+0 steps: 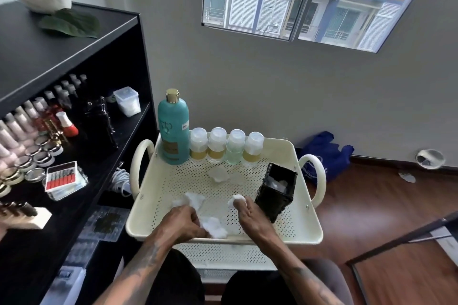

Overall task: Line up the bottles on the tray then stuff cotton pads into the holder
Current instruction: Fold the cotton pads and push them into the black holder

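1. Right grip (250,213) is pinching one pad (236,200) beside the holder (276,192); left grip (184,224) is closing on loose pads (214,226).
2. Bottles (226,147) are standing lined along the tray (307,233) back; pad should be going deep, compressed.

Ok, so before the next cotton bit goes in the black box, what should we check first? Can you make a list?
1. Bottles lined up: ok. The tall teal bottle and four small bottles stand in a row along the far wall of the tray.
2. Holder upright with its mouth open: ok. The black holder stands near the right hand.
3. Room left in the holder: cannot tell. Some cotton shows inside.
4. Right hand has cotton ready: ok. Its fingers pinch a small cotton piece.
5. Left hand has more: ok. It grips a cotton clump.
6. Loose cotton left on the tray: not ok. Loose cotton pads lie mid-tray.
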### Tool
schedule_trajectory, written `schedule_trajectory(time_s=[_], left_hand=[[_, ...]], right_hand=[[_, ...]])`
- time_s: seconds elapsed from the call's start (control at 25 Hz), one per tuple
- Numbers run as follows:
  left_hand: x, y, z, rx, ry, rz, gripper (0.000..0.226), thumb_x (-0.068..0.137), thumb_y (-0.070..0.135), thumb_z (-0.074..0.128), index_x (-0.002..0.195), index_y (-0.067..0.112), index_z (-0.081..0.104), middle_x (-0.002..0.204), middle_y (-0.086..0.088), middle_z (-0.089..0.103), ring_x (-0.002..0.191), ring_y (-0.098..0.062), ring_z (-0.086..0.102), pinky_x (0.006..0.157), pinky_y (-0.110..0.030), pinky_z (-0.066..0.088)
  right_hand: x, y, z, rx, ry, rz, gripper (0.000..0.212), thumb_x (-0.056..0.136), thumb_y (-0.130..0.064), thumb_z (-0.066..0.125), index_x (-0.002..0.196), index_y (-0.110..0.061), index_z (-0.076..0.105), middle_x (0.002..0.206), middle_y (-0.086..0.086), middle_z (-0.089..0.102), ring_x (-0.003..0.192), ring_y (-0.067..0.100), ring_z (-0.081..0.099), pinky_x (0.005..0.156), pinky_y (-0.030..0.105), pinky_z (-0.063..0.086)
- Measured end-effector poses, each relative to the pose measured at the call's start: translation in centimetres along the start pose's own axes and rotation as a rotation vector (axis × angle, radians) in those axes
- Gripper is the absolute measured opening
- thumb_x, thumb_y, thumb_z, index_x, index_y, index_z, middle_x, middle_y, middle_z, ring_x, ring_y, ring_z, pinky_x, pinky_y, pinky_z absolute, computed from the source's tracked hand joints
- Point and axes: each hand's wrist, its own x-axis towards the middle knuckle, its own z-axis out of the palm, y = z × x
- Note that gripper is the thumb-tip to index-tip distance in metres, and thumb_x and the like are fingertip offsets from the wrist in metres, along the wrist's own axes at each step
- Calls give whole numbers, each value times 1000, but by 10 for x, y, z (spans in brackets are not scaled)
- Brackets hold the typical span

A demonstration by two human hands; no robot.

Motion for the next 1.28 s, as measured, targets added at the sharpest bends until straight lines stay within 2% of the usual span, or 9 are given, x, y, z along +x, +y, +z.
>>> schedule_trajectory(time_s=[0.08, 0.28, 0.4, 0.48, 0.6, 0.72, 1.04, 1.16, 1.28], left_hand=[[1, -1, 0, 3, 2, -2, 33, 62, 39, 83, 79, 21, 62, 78, 6, 65, 70, -10, 57, 54, -23, 37], [4, -2, 0, 24, 4, -2, 34, 57, 43, 83, 77, 24, 64, 77, 8, 68, 74, -9, 61, 54, -23, 40], [5, -3, 1, 24, 8, 3, 34, 56, 45, 83, 76, 24, 64, 76, 9, 67, 73, -8, 60, 52, -23, 38], [5, -3, 1, 17, 9, 4, 33, 56, 43, 83, 76, 24, 64, 76, 8, 68, 73, -9, 61, 52, -23, 39], [5, -4, 2, 15, 6, 0, 33, 56, 43, 83, 76, 23, 64, 77, 7, 69, 73, -10, 62, 54, -24, 40], [4, -3, 1, 17, 6, 2, 34, 57, 44, 83, 77, 24, 64, 79, 7, 69, 74, -9, 61, 55, -25, 41], [3, -2, 2, 13, 2, -2, 31, 61, 41, 82, 78, 23, 64, 77, 8, 68, 72, -9, 60, 55, -24, 40], [3, -2, 2, 11, 3, -4, 32, 60, 42, 82, 79, 22, 65, 78, 7, 69, 73, -9, 60, 55, -24, 40], [4, -1, 1, 7, 2, -6, 32, 60, 43, 83, 78, 23, 64, 76, 8, 68, 71, -8, 60, 53, -23, 39]], right_hand=[[1, 3, 2, 13, 30, -28, 42, 102, -42, 38, 110, -6, 57, 89, 22, 57, 82, 31, 58, 65, 32, 34], [4, 8, 2, 107, -24, -69, 23, 99, -30, 50, 103, -10, 60, 102, 11, 60, 76, 13, 65, 62, 20, 49], [4, 14, 0, 156, 0, -84, 14, 95, -18, 56, 98, -5, 52, 99, 17, 68, 80, 18, 73, 71, 34, 61], [2, 13, -1, 182, -25, -110, 7, 95, -13, 53, 100, -11, 47, 92, 17, 66, 71, 16, 71, 64, 31, 58], [-1, 10, -3, 66, -79, -131, 7, 102, -25, 41, 98, -27, 46, 81, 2, 57, 63, 8, 54, 59, 23, 46], [-3, 9, -5, 2, -113, -115, 10, 102, -33, 37, 101, -24, 40, 81, -3, 51, 70, 10, 46, 62, 25, 38], [0, 12, 1, 72, -51, -109, 43, 88, -69, 46, 95, -27, 51, 81, -11, 59, 75, 5, 56, 72, 30, 47], [-1, 15, -2, 121, -72, -114, 38, 83, -71, 54, 94, -34, 56, 70, -7, 63, 65, 4, 59, 66, 25, 48], [-2, 15, -7, 267, -157, -87, 40, 82, -50, 72, 108, -25, 54, 76, 1, 72, 67, 12, 67, 67, 29, 55]])
